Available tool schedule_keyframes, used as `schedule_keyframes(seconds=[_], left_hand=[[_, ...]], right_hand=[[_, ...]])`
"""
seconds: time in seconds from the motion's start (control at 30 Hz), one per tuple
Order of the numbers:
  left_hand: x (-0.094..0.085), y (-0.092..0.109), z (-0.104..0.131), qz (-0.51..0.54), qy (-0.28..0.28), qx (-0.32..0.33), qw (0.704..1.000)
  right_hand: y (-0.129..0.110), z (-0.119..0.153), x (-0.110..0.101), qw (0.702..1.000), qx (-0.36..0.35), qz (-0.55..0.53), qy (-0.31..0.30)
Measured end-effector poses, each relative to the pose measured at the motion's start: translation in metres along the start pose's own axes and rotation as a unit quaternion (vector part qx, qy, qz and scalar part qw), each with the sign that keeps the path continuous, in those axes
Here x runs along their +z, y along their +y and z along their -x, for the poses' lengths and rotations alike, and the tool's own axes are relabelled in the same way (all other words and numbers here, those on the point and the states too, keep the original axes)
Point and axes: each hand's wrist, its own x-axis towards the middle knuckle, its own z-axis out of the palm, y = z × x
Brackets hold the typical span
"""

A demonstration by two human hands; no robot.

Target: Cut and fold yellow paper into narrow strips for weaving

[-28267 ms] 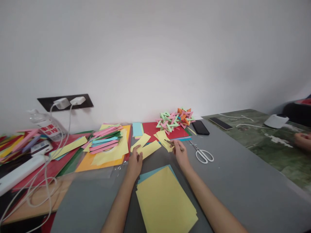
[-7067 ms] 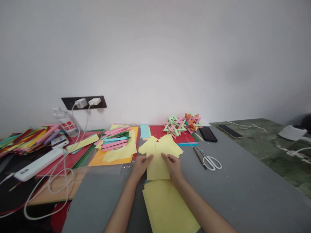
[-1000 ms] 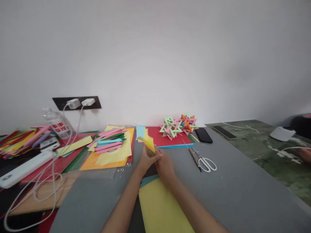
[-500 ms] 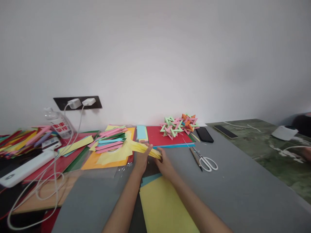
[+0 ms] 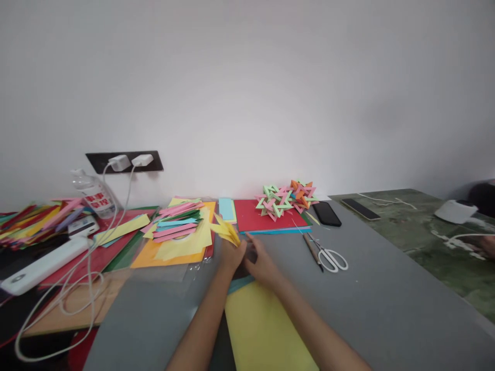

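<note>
A bundle of yellow paper strips (image 5: 227,232) fans out from my left hand (image 5: 232,254), which is closed around its near end. Just to the right, my right hand (image 5: 262,262) faces it with thumb and forefinger apart and nothing visible between them; its other fingers are partly hidden. Under my wrists lies a large yellow sheet (image 5: 266,324), with a blue-green sheet (image 5: 240,284) showing at its far edge. Left of the strips, a pile of pink, green and blue paper strips (image 5: 178,224) rests on yellow and orange sheets (image 5: 166,259).
Folded paper stars (image 5: 274,202) sit on a red sheet (image 5: 247,214). White-handled scissors (image 5: 333,260), a wooden-handled awl (image 5: 312,251) and a black phone (image 5: 327,214) lie right. Left are a bottle (image 5: 95,196), a white cable (image 5: 91,288) and a power strip (image 5: 44,265). Another person's hand (image 5: 488,246) shows far right.
The yellow strips have left my right hand and now stand fanned and tilted up in my left hand. My right thumb and forefinger have parted.
</note>
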Motion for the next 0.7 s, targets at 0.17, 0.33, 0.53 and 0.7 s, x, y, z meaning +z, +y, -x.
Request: schedule_keyframes(seconds=[0.17,0.33,0.53,0.7], left_hand=[[-0.001,-0.019,0.002,-0.143,-0.041,0.121,0.981],[0.003,-0.022,0.002,-0.206,-0.088,0.156,0.962],[-0.001,-0.017,-0.003,-0.203,0.006,0.102,0.974],[0.0,-0.023,-0.008,0.063,-0.088,-0.045,0.993]], right_hand=[[-0.021,-0.002,-0.007,0.997,-0.061,-0.026,0.041],[-0.02,-0.014,-0.01,0.964,0.039,-0.179,0.192],[0.004,-0.03,-0.033,0.906,0.112,-0.312,0.263],[0.016,-0.033,-0.04,0.869,0.163,-0.417,0.212]])
